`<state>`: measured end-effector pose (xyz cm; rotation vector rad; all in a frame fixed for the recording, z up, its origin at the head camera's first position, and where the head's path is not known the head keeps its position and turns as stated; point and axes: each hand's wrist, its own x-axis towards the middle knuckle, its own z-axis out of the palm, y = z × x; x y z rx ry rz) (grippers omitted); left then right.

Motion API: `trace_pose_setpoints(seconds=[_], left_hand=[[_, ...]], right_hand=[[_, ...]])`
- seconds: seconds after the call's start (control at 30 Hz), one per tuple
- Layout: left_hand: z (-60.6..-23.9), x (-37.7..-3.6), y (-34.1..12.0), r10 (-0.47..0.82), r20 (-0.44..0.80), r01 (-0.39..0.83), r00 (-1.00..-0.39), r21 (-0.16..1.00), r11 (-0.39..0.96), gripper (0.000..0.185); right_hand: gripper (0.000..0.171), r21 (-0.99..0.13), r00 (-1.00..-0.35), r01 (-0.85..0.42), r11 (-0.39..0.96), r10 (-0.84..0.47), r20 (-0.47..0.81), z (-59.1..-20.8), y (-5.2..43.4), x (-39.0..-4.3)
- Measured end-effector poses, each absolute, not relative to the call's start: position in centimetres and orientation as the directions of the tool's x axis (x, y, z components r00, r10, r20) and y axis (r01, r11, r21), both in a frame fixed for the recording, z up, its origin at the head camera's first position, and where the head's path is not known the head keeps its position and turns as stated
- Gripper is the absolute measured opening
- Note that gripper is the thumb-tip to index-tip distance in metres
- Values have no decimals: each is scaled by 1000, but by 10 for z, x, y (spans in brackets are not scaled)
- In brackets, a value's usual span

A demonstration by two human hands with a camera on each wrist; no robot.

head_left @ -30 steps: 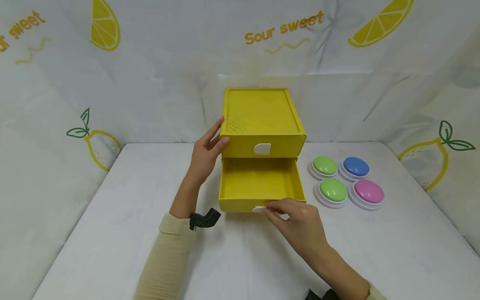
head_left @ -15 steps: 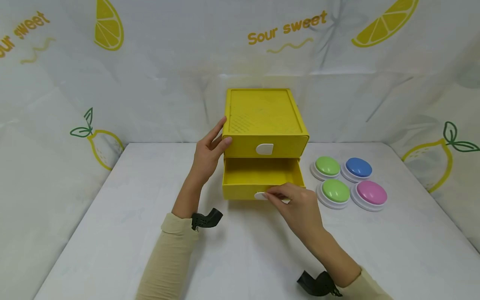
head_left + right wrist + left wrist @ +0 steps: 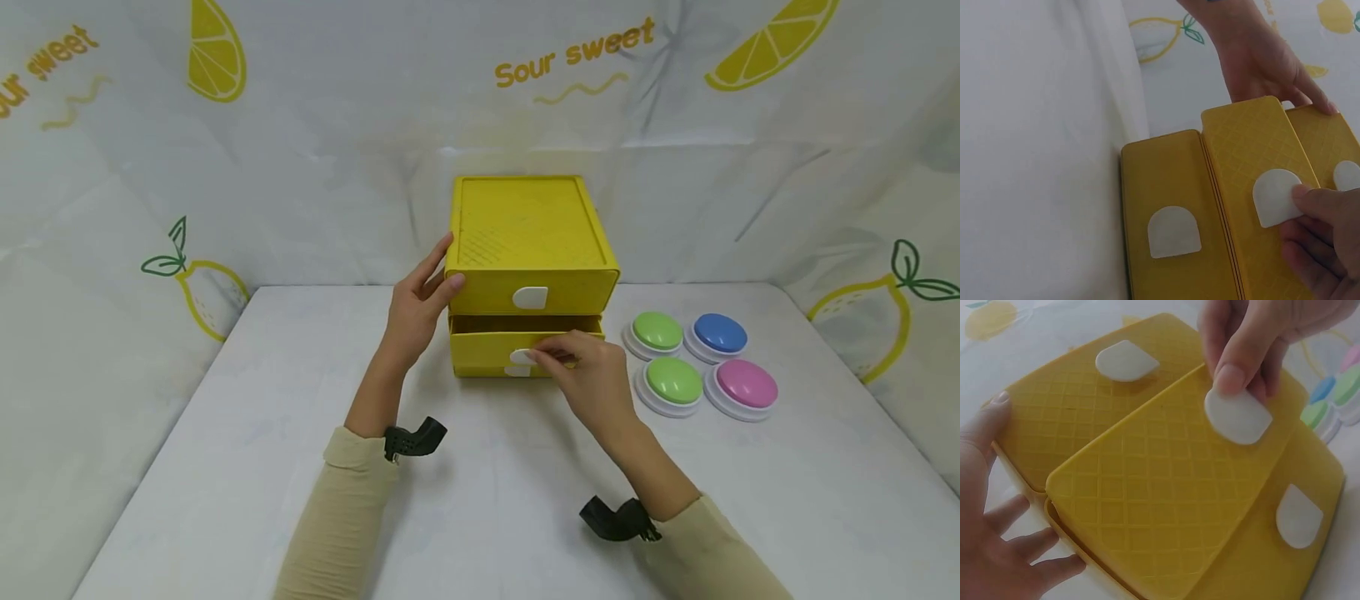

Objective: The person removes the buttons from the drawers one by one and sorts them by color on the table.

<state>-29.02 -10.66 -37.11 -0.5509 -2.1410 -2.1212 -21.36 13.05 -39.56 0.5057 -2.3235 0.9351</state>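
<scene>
Drawer (image 3: 495,346), middle one of a yellow cabinet (image 3: 528,250), projects slightly from the front. Right hand (image 3: 592,379) pinches its white tab (image 3: 521,357) between thumb and fingers. Left hand (image 3: 412,312), fingers straight and slightly spread, presses the cabinet's left side. Cabinet stands mid-table (image 3: 225,467); four coloured buttons (image 3: 701,362) lie just right of it.

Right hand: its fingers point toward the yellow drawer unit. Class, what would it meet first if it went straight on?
The right hand already pinches the white tab handle of the yellow plastic middle drawer; going on, it would probably press against that drawer's front.
</scene>
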Motion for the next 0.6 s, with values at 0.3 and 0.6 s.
trace_pose_setpoints(seconds=[0.3,0.6], left_hand=[[-374,-291,-107,205,314,314,-927,949,-31,57],[-374,-292,-109,205,319,321,-925,947,-26,57]], right_hand=[[14,-546,-775,-498,674,-64,629,-399,129,-236],[16,-652,-814,-455,606,12,580,-417,130,-237]])
